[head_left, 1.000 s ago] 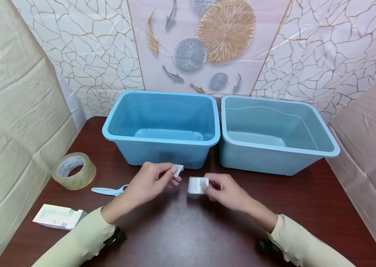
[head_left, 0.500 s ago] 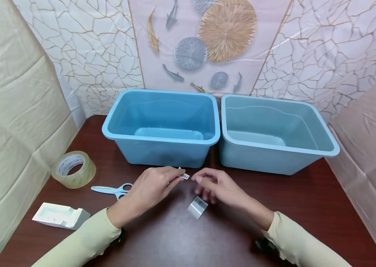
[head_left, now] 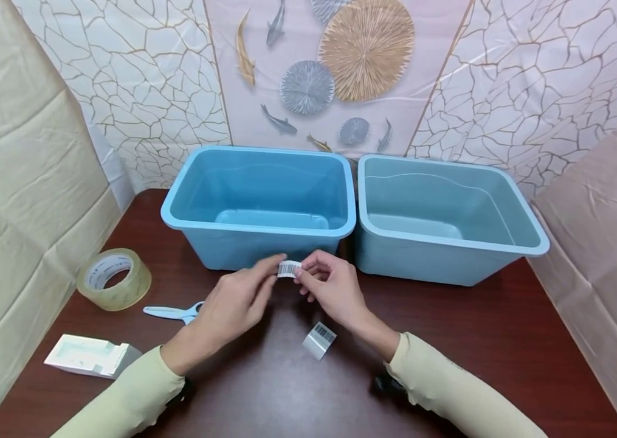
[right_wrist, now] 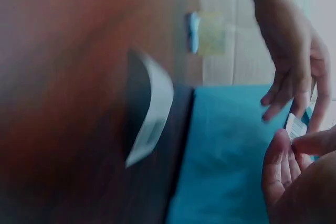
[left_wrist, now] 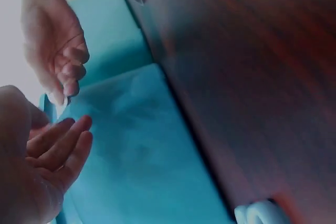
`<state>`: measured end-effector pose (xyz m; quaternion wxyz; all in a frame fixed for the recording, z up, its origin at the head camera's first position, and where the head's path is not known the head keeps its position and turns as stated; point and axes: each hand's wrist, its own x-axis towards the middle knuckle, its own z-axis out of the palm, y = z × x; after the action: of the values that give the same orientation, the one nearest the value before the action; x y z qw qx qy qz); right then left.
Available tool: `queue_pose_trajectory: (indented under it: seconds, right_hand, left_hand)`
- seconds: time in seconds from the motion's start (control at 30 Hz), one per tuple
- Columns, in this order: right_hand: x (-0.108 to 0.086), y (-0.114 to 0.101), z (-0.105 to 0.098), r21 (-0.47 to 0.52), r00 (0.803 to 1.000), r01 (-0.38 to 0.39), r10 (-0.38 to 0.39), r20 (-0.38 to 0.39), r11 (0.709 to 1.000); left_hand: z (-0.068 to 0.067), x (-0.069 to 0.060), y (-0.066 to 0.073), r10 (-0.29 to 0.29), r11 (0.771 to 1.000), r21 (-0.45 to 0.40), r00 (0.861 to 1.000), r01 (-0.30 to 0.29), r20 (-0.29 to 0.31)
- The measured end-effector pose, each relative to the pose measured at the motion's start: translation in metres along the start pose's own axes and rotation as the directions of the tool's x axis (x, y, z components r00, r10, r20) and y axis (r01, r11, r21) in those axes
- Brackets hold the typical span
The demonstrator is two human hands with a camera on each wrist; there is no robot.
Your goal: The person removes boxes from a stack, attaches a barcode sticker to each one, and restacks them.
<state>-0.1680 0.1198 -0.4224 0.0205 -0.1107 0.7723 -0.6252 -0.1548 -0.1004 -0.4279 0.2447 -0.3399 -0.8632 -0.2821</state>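
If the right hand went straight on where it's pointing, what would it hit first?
Likely the left hand, whose fingertips are by the far edge of the barcode label that the right hand pinches. The blue bin stands behind, but depth is hard to judge.

— Where could a hand pass?
— Over the bare table [head_left: 483, 340] right of the right hand [head_left: 335, 292], in front of the right tub [head_left: 423, 260].
— Leftward?
— Scissors [head_left: 168, 312], tape [head_left: 129, 293] and a white block [head_left: 81, 354] crowd that side.
— Forward?
— The wall of the left tub [head_left: 231, 247] stands close; its open top gives room from above. Between tubs, only a slit.
— Nearer?
— A loose label [head_left: 319, 340] lies there.
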Motion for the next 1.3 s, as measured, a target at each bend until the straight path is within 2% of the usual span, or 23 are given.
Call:
queue_pose_trajectory:
  seconds: [0.07,0.17,0.3,0.37,0.47,0.57,0.63,0.87,1.0,1.1,1.2,1.3]
  right_hand:
    - [0.004,0.0,0.004,-0.11,0.997,0.07,-0.073,-0.022,0.992]
    - [0.012,-0.003,0.011,-0.205,0.989,0.133,-0.143,-0.032,0.97]
    - [0.024,-0.007,0.023,-0.304,0.976,0.188,-0.213,-0.048,0.934]
    - [0.029,-0.01,0.03,-0.337,0.974,0.196,-0.222,-0.041,0.921]
    - [0.035,-0.015,0.04,-0.361,0.978,0.185,-0.208,-0.026,0.914]
    - [0.037,-0.02,0.049,-0.376,0.984,0.148,-0.173,-0.036,0.915]
    - [0.037,-0.022,0.054,-0.373,0.987,0.122,-0.152,-0.052,0.92]
    - [0.036,-0.018,0.054,-0.229,0.994,0.086,-0.099,-0.046,0.97]
    - [0.031,-0.017,0.05,-0.233,0.993,0.094,-0.107,-0.046,0.968]
    - [0.024,-0.017,0.045,-0.299,0.991,0.091,-0.117,-0.071,0.95]
    - [0.017,-0.015,0.041,-0.285,0.991,0.082,-0.109,-0.08,0.955]
    - [0.015,-0.013,0.039,-0.208,0.992,0.115,-0.122,-0.023,0.971]
  left_hand:
    - [-0.004,0.0,-0.005,-0.094,0.994,-0.049,0.995,0.093,-0.019]
    - [-0.009,0.005,-0.012,-0.207,0.975,-0.084,0.978,0.204,-0.021]
    - [-0.012,0.01,-0.02,-0.27,0.963,-0.046,0.961,0.267,-0.059]
    - [-0.012,0.011,-0.023,-0.291,0.957,-0.01,0.952,0.291,-0.098]
    - [-0.011,0.011,-0.026,-0.334,0.938,0.042,0.93,0.344,-0.155]
    - [-0.01,0.01,-0.028,-0.373,0.918,0.072,0.91,0.39,-0.183]
    - [-0.009,0.01,-0.029,-0.388,0.909,0.083,0.902,0.408,-0.187]
    - [-0.005,0.011,-0.029,-0.383,0.913,0.077,0.906,0.401,-0.18]
    - [-0.006,0.008,-0.029,-0.387,0.913,0.059,0.904,0.403,-0.181]
    - [-0.009,0.007,-0.029,-0.385,0.915,0.05,0.903,0.401,-0.192]
    - [-0.013,0.008,-0.031,-0.368,0.926,0.019,0.914,0.376,-0.169]
    - [-0.015,0.012,-0.035,-0.35,0.937,-0.037,0.931,0.348,-0.102]
